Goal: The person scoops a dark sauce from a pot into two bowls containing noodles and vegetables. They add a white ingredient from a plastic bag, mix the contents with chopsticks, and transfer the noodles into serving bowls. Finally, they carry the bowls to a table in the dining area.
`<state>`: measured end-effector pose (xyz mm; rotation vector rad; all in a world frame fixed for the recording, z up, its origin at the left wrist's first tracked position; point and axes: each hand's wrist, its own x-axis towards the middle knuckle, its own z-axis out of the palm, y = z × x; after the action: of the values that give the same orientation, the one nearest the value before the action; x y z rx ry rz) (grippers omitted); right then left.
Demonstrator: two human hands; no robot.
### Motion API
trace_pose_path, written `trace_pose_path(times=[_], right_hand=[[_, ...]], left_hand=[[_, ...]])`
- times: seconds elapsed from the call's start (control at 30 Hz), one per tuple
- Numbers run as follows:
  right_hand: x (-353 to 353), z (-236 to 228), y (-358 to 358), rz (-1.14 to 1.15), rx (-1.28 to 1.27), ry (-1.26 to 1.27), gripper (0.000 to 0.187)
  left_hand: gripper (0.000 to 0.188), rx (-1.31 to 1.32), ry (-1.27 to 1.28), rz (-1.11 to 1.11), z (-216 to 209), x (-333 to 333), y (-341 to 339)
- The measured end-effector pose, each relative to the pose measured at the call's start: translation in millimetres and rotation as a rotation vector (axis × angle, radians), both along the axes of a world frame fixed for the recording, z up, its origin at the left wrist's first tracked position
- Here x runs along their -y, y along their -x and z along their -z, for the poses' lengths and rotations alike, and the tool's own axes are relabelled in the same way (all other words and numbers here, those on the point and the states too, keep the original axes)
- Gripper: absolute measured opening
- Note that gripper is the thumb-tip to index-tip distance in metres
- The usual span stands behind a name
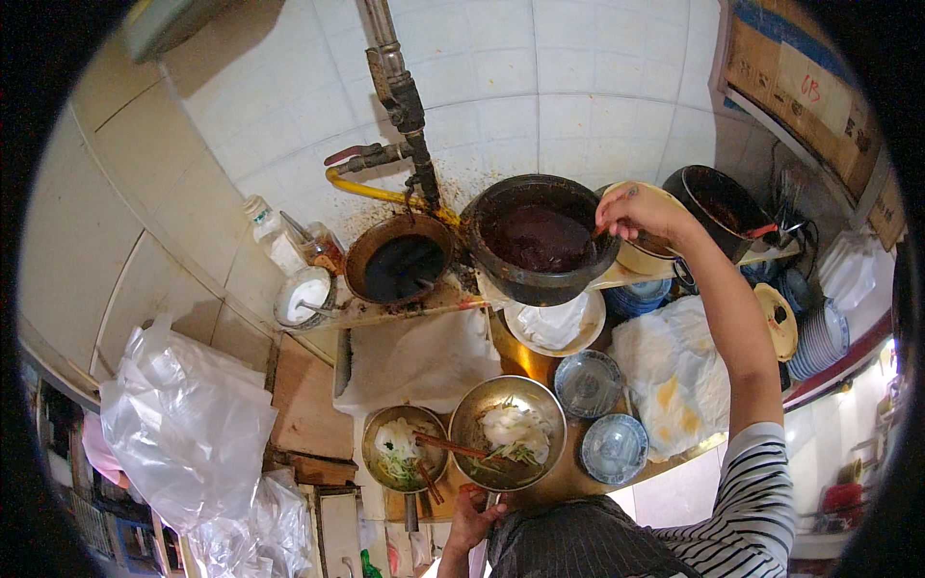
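Observation:
My right hand [644, 214] reaches over a large black pot [487, 260] of dark brown sauce [540, 239]. Its fingers close around a utensil whose reddish-brown part shows at the pot's right rim; I cannot make out its kind. Down at the counter's front edge, my left hand [474, 520] grips the handle of a metal pan [462, 462]. White noodles [515, 431] and green shreds lie in that pan. Chopsticks [448, 444] reach into it across its left rim. Beside it, a smaller long-handled pan [370, 457] holds similar food and another pair of chopsticks [430, 482].
A shelf carries a bowl of black liquid [358, 258], a bowl of white powder [308, 292] and another black pot [742, 252]. Blue-patterned bowls [615, 449] and a stained white cloth [665, 356] lie on the counter. Clear plastic bags [183, 414] hang left.

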<state>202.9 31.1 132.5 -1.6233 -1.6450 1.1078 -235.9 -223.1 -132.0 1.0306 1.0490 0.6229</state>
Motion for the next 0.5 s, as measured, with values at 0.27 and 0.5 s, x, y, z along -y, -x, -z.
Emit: trace_pose_path(times=[0.27, 0.5], right_hand=[[-49.5, 52.2, 38.4, 0.053, -0.155, -0.276, 0.018], [-3.2, 9.2, 3.8, 0.000, -0.108, -0.019, 0.017]], left_hand=[[0.034, 0.026, 0.023, -0.042, -7.6, -3.7, 0.2], [0.039, -0.011, -0.033, -0.028, 0.2, -7.4, 0.7]])
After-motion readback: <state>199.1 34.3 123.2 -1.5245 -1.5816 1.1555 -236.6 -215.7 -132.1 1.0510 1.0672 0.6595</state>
